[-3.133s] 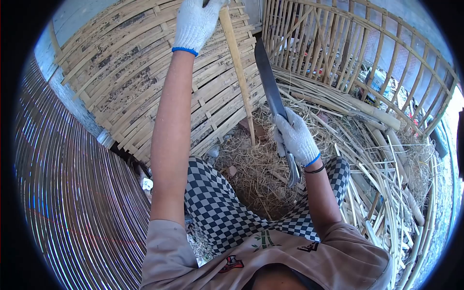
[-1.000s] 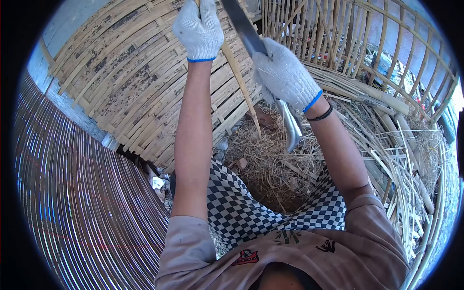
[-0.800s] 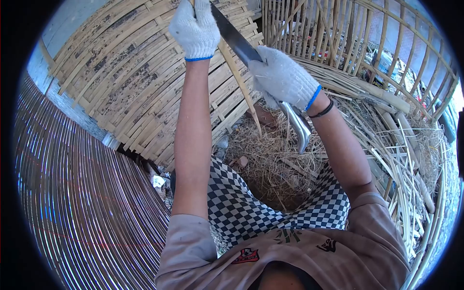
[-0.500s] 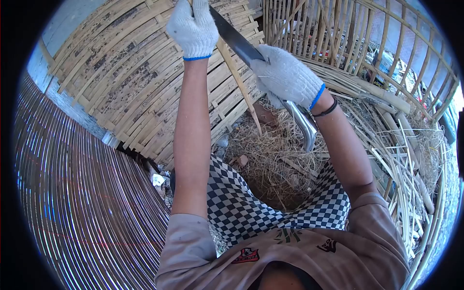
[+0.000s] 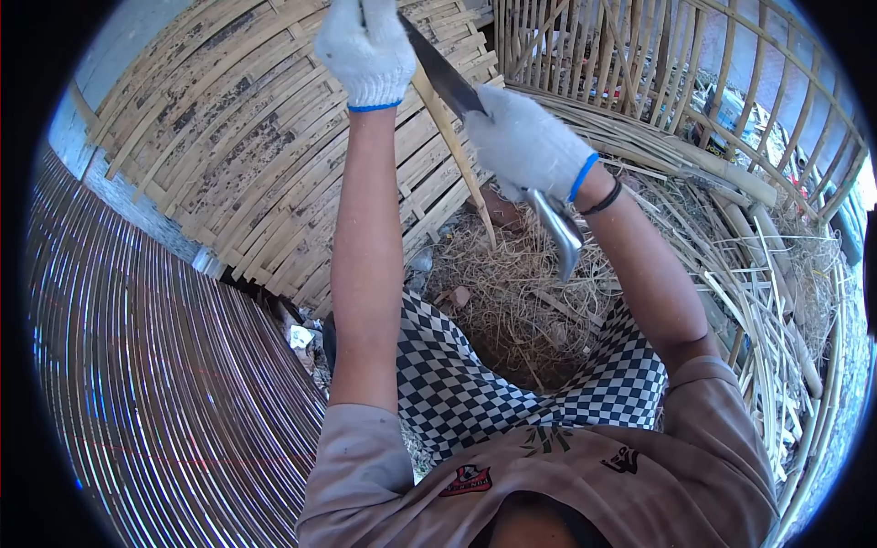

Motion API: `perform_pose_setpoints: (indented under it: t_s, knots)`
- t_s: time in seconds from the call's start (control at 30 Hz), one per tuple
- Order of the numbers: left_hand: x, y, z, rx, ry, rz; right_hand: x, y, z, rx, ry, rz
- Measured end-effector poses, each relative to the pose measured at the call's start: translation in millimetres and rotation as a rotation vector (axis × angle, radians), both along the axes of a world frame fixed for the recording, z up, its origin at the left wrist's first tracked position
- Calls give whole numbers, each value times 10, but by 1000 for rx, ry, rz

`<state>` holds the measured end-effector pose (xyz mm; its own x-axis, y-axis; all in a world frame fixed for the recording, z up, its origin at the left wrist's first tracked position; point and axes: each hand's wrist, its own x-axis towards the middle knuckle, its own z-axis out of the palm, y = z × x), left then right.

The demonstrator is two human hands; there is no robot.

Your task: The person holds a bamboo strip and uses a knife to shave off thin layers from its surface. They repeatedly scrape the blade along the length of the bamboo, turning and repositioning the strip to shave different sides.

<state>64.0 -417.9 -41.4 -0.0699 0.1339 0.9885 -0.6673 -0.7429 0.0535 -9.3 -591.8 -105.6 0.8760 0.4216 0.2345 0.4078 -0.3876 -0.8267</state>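
Observation:
My left hand [image 5: 367, 57], in a white knit glove with a blue cuff, is closed at the top edge of the view. It grips a bamboo strip [image 5: 457, 153] that slants down to the right, its lower end over the shavings. In my right hand [image 5: 528, 142], gloved the same way, is a machete [image 5: 442, 73] with a dark blade and a shiny curved metal handle. The blade points up and left, its tip end close beside my left glove. Whether the edge touches the strip is hard to tell.
A woven bamboo panel [image 5: 265, 155] leans behind my left arm. Thin shavings [image 5: 521, 292] cover the ground between my knees. Split bamboo strips [image 5: 763, 338] lie to the right, below a bamboo slat fence [image 5: 630, 64]. Ridged dark sheeting [image 5: 174, 356] fills the left.
My right hand and the machete have shifted slightly left and up, nearer to my left hand. The left hand and bamboo strip have barely moved.

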Motion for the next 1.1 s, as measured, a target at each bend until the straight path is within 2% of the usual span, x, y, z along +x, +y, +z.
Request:
perform_pose_setpoints:
  t_s: [0.07,0.2,0.23,0.33,0.37,0.47,0.5,0.57,0.6,0.63,0.73,0.77,0.87,0.9,1.0,1.1]
  knots:
    - [16,46,6,-19,26,-14,158,-68,-71,2,-265,93]
    - [150,4,16,50,-133,61,207,3,-200,-90,-511,-28]
    - [109,29,-1,30,-28,16,364,47,-381,-129,-659,-50]
    - [9,-51,1,-107,94,-305,348,-38,-319,-118,-570,-3]
    - [62,-31,13,-56,30,-337,251,-29,-229,-71,-482,-10]
    - [155,22,-20,-10,23,-234,183,113,-262,-32,-168,-46]
    - [142,45,-30,-79,121,-324,189,137,-278,-31,-65,-66]
    - [95,49,-45,-57,95,-385,235,65,-261,-85,-262,7]
    - [88,43,-15,-42,79,-418,208,56,-233,-51,-217,-14]
    - [100,23,-6,-11,17,-354,175,48,-200,-15,-173,-36]
    - [106,53,-43,-51,106,-256,193,254,-470,-8,-153,-147]
    - [83,75,-40,-96,118,-280,226,217,-446,-19,-187,-16]
    - [122,67,-32,-90,88,-422,215,139,-360,39,-136,-11]
    - [148,62,-41,-105,111,-486,188,156,-397,108,-239,-8]
    - [182,118,-64,-145,169,-618,232,239,-490,-44,-140,-31]
    - [222,156,24,-139,161,-686,197,221,-432,25,-198,-66]
